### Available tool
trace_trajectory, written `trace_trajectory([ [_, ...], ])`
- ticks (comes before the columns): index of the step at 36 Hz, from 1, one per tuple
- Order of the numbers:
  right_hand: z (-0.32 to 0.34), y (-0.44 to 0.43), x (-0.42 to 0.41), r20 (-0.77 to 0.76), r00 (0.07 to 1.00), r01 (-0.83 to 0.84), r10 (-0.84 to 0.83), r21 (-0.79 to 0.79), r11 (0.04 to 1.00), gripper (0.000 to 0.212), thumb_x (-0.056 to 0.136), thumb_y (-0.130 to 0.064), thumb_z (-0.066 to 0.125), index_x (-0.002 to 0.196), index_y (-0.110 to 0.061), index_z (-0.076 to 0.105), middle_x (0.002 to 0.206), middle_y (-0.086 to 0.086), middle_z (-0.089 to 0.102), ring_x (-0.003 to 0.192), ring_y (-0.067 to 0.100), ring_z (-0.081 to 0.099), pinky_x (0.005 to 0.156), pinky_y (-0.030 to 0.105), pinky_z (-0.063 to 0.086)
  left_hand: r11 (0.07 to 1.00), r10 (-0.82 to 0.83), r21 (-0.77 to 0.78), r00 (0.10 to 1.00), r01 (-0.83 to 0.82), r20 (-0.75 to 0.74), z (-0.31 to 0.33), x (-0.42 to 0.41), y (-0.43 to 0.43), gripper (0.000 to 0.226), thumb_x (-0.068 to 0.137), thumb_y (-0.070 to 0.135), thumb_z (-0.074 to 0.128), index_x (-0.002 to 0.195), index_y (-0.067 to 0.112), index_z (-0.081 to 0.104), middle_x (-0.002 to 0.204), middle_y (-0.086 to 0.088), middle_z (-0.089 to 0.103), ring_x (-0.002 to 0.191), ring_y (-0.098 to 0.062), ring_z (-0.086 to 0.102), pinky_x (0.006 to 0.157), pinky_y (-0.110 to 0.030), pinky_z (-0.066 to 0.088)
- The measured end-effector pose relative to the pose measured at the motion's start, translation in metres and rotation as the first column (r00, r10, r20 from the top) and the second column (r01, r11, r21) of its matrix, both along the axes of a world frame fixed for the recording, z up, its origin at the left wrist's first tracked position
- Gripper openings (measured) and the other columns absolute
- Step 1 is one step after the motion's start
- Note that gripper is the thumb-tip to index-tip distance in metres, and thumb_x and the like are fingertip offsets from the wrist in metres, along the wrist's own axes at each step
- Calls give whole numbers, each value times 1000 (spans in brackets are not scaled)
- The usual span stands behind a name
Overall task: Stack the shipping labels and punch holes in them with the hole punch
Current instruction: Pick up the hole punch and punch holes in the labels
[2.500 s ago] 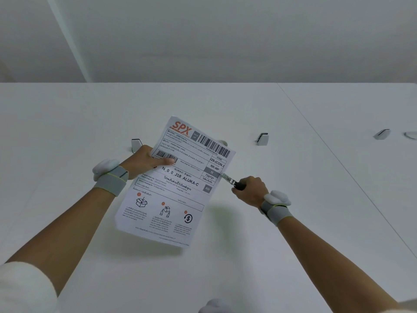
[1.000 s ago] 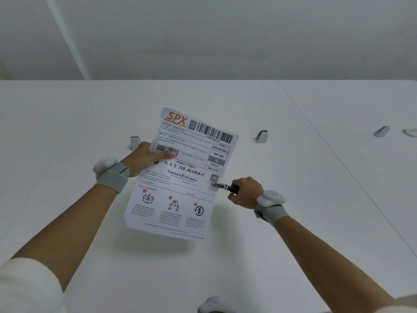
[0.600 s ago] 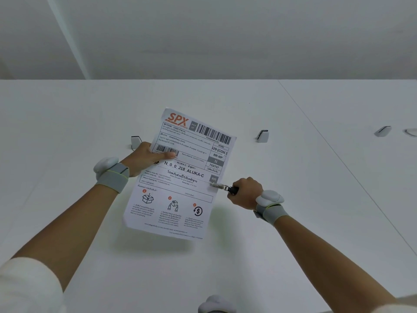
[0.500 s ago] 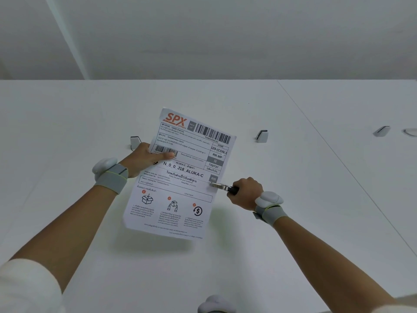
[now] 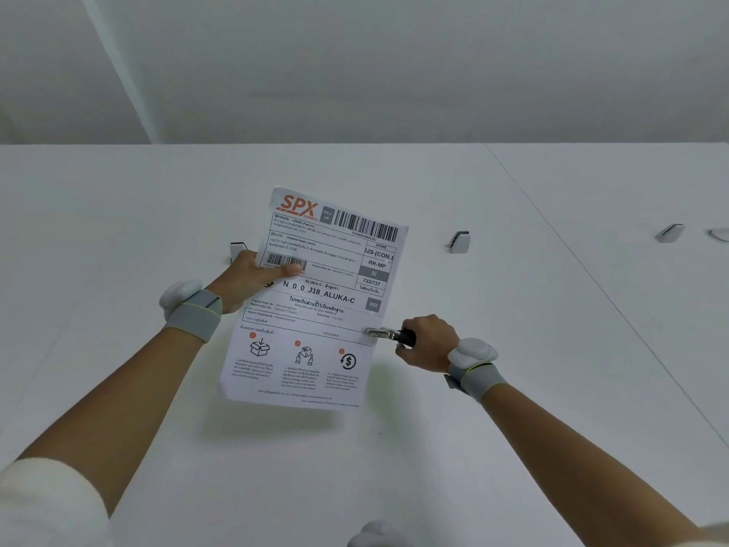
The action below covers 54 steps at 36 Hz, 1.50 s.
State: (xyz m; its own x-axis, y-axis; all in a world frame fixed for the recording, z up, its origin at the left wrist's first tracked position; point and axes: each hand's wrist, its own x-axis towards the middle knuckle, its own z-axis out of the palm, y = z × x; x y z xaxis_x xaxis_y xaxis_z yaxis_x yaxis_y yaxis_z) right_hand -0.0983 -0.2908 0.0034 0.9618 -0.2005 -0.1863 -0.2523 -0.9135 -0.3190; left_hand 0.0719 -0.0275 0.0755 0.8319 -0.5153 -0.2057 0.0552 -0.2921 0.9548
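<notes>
A white stack of shipping labels (image 5: 315, 309) with an orange SPX logo and barcodes is held up above the table, tilted a little to the right. My left hand (image 5: 248, 280) grips its left edge, thumb across the small barcode. My right hand (image 5: 428, 343) is closed on the black handles of a metal hole punch (image 5: 388, 334). The punch's silver jaws sit on the right edge of the labels, just below the grey RR box. How many sheets are in the stack cannot be told.
The white table (image 5: 394, 448) spreads below, with a seam running diagonally on the right. Small grey-and-white blocks stand on it: one behind my left hand (image 5: 238, 249), one at mid right (image 5: 459, 241), one at far right (image 5: 669, 232).
The hole punch has slid down the right edge of the labels, from beside the upper grey boxes to below the RR box. The sheet has shifted slightly in my left hand.
</notes>
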Motion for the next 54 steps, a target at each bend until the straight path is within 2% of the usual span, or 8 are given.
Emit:
trace_trajectory([
  [6, -4, 4, -3, -32, 999, -8, 9, 12, 1000, 22, 77, -32, 57, 88, -15, 64, 88, 8, 69, 84, 32, 62, 64, 29, 41, 1000, 14, -3, 1000, -14, 10, 0, 2, -1, 35, 79, 21, 72, 111, 8, 67, 102, -9, 73, 90, -24, 71, 77, -35, 59],
  [16, -10, 12, -10, -73, 997, -24, 25, 11, 1000, 19, 76, -30, 57, 88, -16, 64, 89, 8, 69, 73, 28, 53, 63, 28, 38, 998, 55, -33, 998, -56, -17, -1, 4, -2, 33, 78, 21, 73, 108, 7, 68, 87, 3, 76, 74, -13, 74, 59, -24, 59],
  [23, -14, 14, -14, -104, 994, -24, 24, 8, 1000, 19, 76, -30, 57, 88, -16, 64, 90, 9, 69, 72, 27, 50, 64, 28, 39, 996, 75, -45, 997, -76, -26, -3, 5, -3, 40, 78, 22, 73, 114, 6, 66, 103, -8, 73, 91, -24, 71, 77, -35, 57],
  [31, -16, 16, -15, -120, 993, -26, 25, -5, 1000, 21, 76, -29, 57, 91, -16, 65, 93, 10, 68, 76, 28, 53, 65, 28, 40, 995, 85, -52, 996, -87, -28, -2, 4, -3, 30, 78, 22, 73, 105, 13, 68, 97, -2, 73, 84, -18, 72, 63, -26, 59],
  [37, -15, 17, -16, -129, 991, -34, 32, -13, 999, 20, 77, -28, 57, 90, -15, 65, 92, 11, 68, 72, 26, 49, 64, 28, 38, 995, 79, -55, 996, -81, -31, -3, 3, -2, 32, 78, 22, 73, 107, 11, 68, 95, -1, 74, 78, -14, 73, 62, -26, 59],
  [42, -15, 17, -15, -124, 992, -35, 31, -27, 999, 20, 77, -28, 56, 89, -15, 66, 89, 10, 69, 71, 26, 49, 63, 28, 38, 995, 91, -45, 995, -92, -28, -3, 5, -3, 34, 78, 24, 74, 108, 10, 68, 98, -4, 74, 85, -22, 72, 70, -33, 59],
  [48, -14, 18, -16, -112, 994, -21, 15, -52, 998, 18, 76, -32, 56, 78, -17, 66, 66, 2, 53, 67, 27, 48, 58, 26, 34, 995, 88, -54, 996, -89, -18, 1, 4, -2, 33, 79, 23, 73, 109, 12, 67, 94, 0, 74, 81, -17, 73, 62, -27, 59],
  [54, -15, 17, -16, -115, 993, -21, 13, -69, 997, 26, 77, -35, 53, 57, -21, 44, 55, -3, 42, 66, 28, 49, 53, 25, 31, 996, 78, -49, 997, -79, -15, 2, 5, -2, 33, 79, 24, 72, 109, 12, 67, 95, 1, 73, 81, -15, 72, 63, -26, 59],
])
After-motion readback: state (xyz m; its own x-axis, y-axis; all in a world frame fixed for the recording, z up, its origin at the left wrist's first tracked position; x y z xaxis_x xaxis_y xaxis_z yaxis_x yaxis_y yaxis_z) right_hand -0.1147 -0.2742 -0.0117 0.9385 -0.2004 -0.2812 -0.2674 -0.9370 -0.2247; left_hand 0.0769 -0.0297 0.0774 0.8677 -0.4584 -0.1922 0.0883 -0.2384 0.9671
